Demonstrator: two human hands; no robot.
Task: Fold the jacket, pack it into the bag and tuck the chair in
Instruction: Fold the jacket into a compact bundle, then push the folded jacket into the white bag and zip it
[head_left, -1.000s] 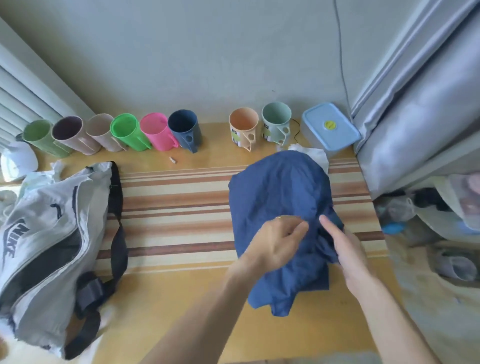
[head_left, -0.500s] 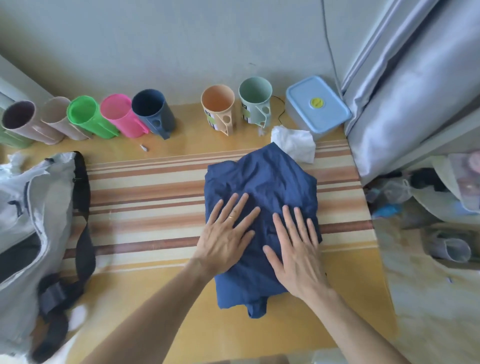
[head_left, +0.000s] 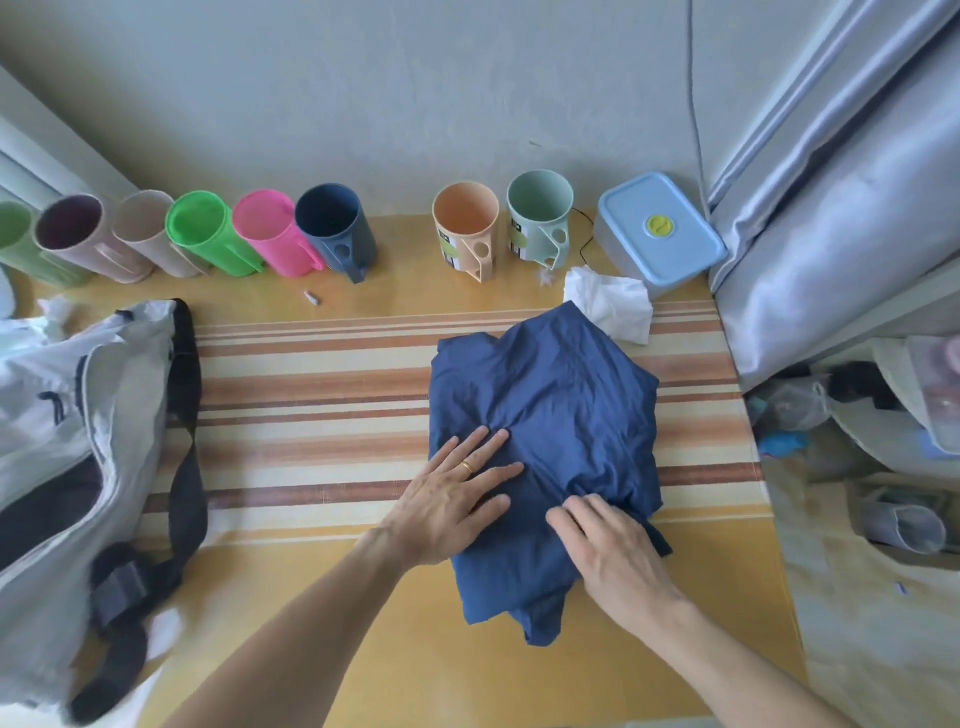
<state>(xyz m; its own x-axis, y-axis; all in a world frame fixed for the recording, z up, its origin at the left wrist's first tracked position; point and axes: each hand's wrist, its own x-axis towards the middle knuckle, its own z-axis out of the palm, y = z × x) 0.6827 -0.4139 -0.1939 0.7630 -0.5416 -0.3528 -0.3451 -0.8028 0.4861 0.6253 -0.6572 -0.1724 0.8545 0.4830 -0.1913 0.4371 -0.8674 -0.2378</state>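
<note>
The left hand is pressing flat and spread while the right hand is bunching cloth with curled fingers on the jacket, which looks light, soft and likely to slip unfolded, so gripping its 6 o'clock edge seems wisest.

No words or numbers can be read anywhere. The peach mug and the pale green mug each carry a paper label with green and dark patches, its print too small to make out. The blue box lid bears a yellow round mark, unreadable.
</note>
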